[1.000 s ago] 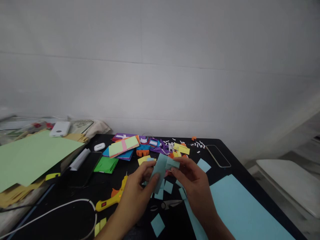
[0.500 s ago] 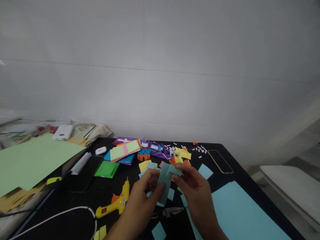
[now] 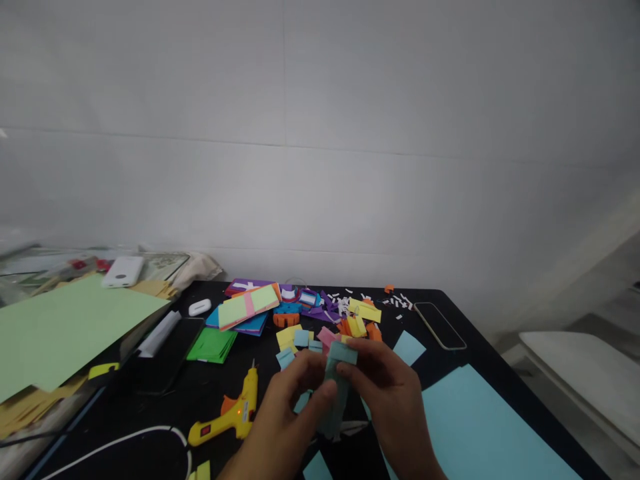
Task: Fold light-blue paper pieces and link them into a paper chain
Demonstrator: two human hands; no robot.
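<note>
Both my hands meet low in the middle of the head view, over a black table. My left hand and my right hand pinch a folded piece of light blue paper between their fingers. The paper stands nearly upright, its top edge bent over. Small light blue paper squares lie on the table just beyond my fingers. A yellow glue gun lies to the left of my left hand.
A large light blue sheet covers the table's right front. Coloured paper pieces are heaped at the back. A phone lies back right, a dark phone and white earbud case left. A green sheet lies far left.
My hands have sunk lower and closer to me with the blue paper, which now stands more upright and folded narrower. The view has shifted slightly.
</note>
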